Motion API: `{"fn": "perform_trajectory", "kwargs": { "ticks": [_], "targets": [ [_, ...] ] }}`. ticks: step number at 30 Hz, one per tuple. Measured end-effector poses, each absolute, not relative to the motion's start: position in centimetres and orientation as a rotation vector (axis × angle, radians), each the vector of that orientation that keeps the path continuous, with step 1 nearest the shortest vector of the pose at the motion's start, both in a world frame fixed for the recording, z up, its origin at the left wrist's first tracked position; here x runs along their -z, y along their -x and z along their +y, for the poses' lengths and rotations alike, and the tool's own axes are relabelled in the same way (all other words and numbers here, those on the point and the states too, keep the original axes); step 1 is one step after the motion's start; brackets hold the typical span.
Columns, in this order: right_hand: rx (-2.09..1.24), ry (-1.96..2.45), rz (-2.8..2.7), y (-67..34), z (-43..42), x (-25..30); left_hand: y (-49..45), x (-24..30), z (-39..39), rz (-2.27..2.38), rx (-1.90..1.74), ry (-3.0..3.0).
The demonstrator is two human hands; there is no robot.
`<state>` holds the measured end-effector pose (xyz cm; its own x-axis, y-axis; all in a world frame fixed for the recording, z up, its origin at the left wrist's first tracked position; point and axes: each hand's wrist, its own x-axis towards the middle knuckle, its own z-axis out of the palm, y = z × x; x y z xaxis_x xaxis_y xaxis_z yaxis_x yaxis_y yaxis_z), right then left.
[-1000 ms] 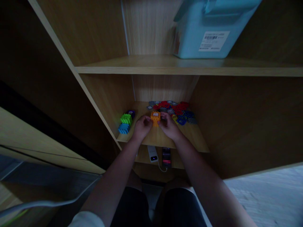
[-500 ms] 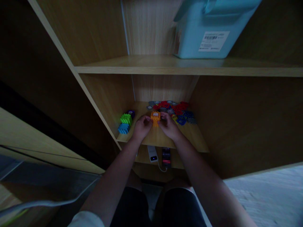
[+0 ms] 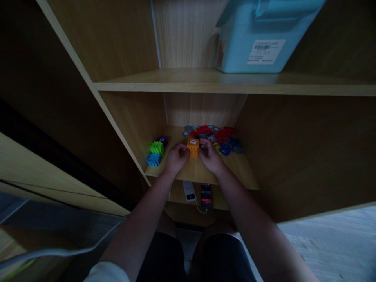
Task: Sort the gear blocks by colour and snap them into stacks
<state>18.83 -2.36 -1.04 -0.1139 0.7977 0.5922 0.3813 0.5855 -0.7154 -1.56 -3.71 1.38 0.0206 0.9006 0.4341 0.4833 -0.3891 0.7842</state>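
An orange cube of interlocking puzzle pieces (image 3: 193,149), with a pale label on its top, is between my two hands over the middle shelf. My left hand (image 3: 177,157) closes on its left side with bent fingers. On the opposite side, my right hand (image 3: 209,156) grips it with curled fingers and thumb. Behind and to the right lies a spread of loose flat pieces (image 3: 221,136) in red, blue, grey and yellow. Along the shelf's left side stand a light blue cube (image 3: 154,159), a green cube (image 3: 156,147) and a dark purple piece (image 3: 162,140).
A light blue bin (image 3: 252,47) with a label stands on the upper shelf (image 3: 188,87), above my hands. Below, a white power bank (image 3: 188,190) is cabled to a phone (image 3: 206,196). Wooden side panels (image 3: 132,121) flank the shelf.
My right thumb has shifted slightly to the right, showing more of the orange cube's front. The cube and my left hand stay almost in the same place.
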Motion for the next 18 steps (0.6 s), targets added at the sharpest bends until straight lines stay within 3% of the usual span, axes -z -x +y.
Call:
{"fn": "perform_trajectory", "kwargs": {
  "ticks": [18],
  "targets": [
    [-0.495, 0.955, -1.679, -18.86, -2.13, 1.29, 1.54, -1.44, -3.79, 1.384, -1.393, -1.882]
  ]
}}
